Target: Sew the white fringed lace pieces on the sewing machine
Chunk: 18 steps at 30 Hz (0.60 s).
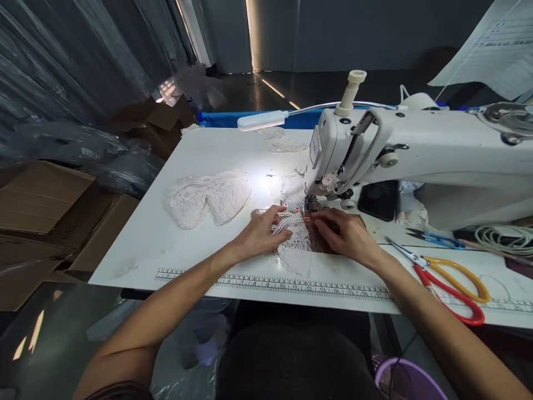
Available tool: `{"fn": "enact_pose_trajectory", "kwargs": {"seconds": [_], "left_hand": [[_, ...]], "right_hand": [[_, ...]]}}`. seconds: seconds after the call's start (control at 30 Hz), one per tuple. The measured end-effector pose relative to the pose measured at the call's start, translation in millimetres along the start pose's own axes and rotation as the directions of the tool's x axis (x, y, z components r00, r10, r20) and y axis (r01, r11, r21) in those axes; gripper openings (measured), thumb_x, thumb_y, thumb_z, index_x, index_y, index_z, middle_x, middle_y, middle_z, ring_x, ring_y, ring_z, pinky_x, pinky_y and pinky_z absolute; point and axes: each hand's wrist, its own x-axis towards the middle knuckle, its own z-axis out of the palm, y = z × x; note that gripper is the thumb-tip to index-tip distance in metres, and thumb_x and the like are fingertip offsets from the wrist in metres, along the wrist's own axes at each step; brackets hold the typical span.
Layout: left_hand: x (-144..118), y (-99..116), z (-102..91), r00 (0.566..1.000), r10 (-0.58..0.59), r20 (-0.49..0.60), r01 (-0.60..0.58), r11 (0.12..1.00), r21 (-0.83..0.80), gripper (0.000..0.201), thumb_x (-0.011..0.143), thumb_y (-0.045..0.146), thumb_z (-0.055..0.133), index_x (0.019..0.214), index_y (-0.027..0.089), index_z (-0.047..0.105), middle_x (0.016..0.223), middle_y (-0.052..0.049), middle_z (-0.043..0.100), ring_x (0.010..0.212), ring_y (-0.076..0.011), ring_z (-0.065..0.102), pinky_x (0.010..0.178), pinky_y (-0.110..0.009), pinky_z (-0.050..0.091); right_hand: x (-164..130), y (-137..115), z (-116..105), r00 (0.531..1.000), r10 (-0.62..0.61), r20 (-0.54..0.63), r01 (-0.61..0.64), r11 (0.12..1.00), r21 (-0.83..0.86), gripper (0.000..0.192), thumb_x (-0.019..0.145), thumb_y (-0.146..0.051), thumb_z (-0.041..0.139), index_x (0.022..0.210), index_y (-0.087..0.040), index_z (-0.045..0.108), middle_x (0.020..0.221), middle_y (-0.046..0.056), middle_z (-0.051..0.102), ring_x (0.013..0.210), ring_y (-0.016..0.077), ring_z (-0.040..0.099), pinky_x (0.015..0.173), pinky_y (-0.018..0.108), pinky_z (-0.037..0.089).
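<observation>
Seen from the head camera, a pair of bare hands works at a white sewing machine [437,153], with a strip of white lace [295,244] lying on the worktable [145,244] just in front of the presser foot [313,204]. The left hand [264,229] rests on the lace's left side, thumb and forefinger spread apart over its openwork edge. The right hand [350,233] is curled beside the presser foot, fingertips over a brown patch [318,240] at the lace's right edge; whether they pinch anything cannot be told. Small red marks show near the fingertips.

A gooseneck lamp [262,120] lights the tabletop, where more lace pieces [227,194] lie to the left. Behind the right hand sits a dark, flat phone-like object [378,200]. To the right lie blue-handled thread snips [442,240] and scissors [421,261] with one red and one yellow handle. A printed ruler [270,284] runs along the near edge. Cardboard boxes [39,194] stand left of the table; a purple basket [387,364] stands below it.
</observation>
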Motion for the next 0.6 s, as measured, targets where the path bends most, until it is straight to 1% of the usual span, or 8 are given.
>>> {"fn": "enact_pose_trajectory", "kwargs": {"seconds": [0.07,0.1,0.17,0.23,0.3,0.37,0.5,0.6], "left_hand": [[0,2,0.1,1.0,-0.021,-0.007,0.02,1.0,-0.014,0.058,0.089,0.037,0.065,0.139,0.02,0.042,0.099,-0.003,0.06,0.05,-0.0077,0.06,0.053,-0.026,0.055],[0,2,-0.4,0.999,-0.035,-0.028,0.035,0.999,-0.005,0.058,0.088,0.037,0.067,0.139,0.02,0.043,0.104,-0.005,0.061,0.049,-0.0074,0.06,0.052,-0.026,0.055],[1,3,-2.2,0.994,-0.065,-0.083,0.068,0.997,0.033,0.06,0.087,0.038,0.07,0.138,0.02,0.045,0.114,-0.009,0.061,0.049,-0.0071,0.061,0.054,-0.027,0.056],[2,3,-4.6,0.988,-0.089,-0.123,0.098,0.993,0.073,0.062,0.084,0.043,0.073,0.137,0.022,0.048,0.12,-0.011,0.061,0.048,-0.007,0.061,0.06,-0.03,0.059],[4,2,-6.9,0.985,-0.106,-0.133,0.12,0.988,0.098,0.065,0.081,0.046,0.076,0.135,0.022,0.05,0.121,-0.012,0.063,0.05,-0.0081,0.063,0.067,-0.032,0.06],[6,0,-9.2,0.984,-0.115,-0.133,0.131,0.984,0.122,0.066,0.079,0.047,0.078,0.134,0.022,0.053,0.12,-0.012,0.065,0.057,-0.0114,0.066,0.071,-0.033,0.06],[11,0,-14.8,0.982,-0.156,-0.105,0.167,0.981,0.1,0.064,0.079,0.048,0.077,0.133,0.022,0.055,0.116,-0.011,0.068,0.073,-0.0179,0.071,0.073,-0.032,0.059],[14,1,-18.9,0.973,-0.218,-0.072,0.222,0.974,0.048,0.066,0.079,0.049,0.078,0.134,0.022,0.054,0.12,-0.013,0.067,0.067,-0.016,0.071,0.069,-0.031,0.058]], "right_hand": [[-4,6,3,0.978,-0.208,0.03,0.21,0.966,-0.149,0.031,0.098,-0.031,0.048,0.121,-0.021,0.066,0.108,0.012,0.066,0.098,0.0265,0.061,0.087,0.045,0.053],[-5,8,5,0.962,-0.269,0.049,0.273,0.937,-0.22,0.033,0.098,-0.03,0.047,0.125,-0.022,0.065,0.112,0.013,0.063,0.102,0.0285,0.059,0.089,0.048,0.051],[-5,10,9,0.951,-0.301,0.066,0.305,0.887,-0.348,0.035,0.099,-0.03,0.046,0.127,-0.022,0.064,0.112,0.015,0.061,0.104,0.0315,0.055,0.089,0.052,0.05],[-4,12,12,0.955,-0.288,0.077,0.294,0.869,-0.399,0.036,0.099,-0.03,0.045,0.129,-0.022,0.063,0.111,0.016,0.059,0.102,0.0322,0.053,0.086,0.052,0.051],[-2,14,13,0.957,-0.278,0.084,0.289,0.877,-0.384,0.036,0.099,-0.03,0.046,0.129,-0.021,0.063,0.111,0.016,0.058,0.102,0.0321,0.053,0.087,0.052,0.051],[-1,16,13,0.96,-0.273,0.066,0.279,0.897,-0.344,0.037,0.098,-0.03,0.046,0.13,-0.021,0.062,0.111,0.015,0.058,0.103,0.0322,0.053,0.089,0.053,0.05],[-2,22,11,0.962,-0.272,0.017,0.269,0.936,-0.228,0.04,0.099,-0.027,0.046,0.136,-0.022,0.057,0.113,0.014,0.059,0.105,0.0296,0.054,0.094,0.052,0.049],[-4,25,11,0.953,-0.302,0.017,0.3,0.939,-0.166,0.039,0.098,-0.025,0.047,0.135,-0.025,0.058,0.114,0.012,0.059,0.105,0.0284,0.054,0.093,0.05,0.049]]}}
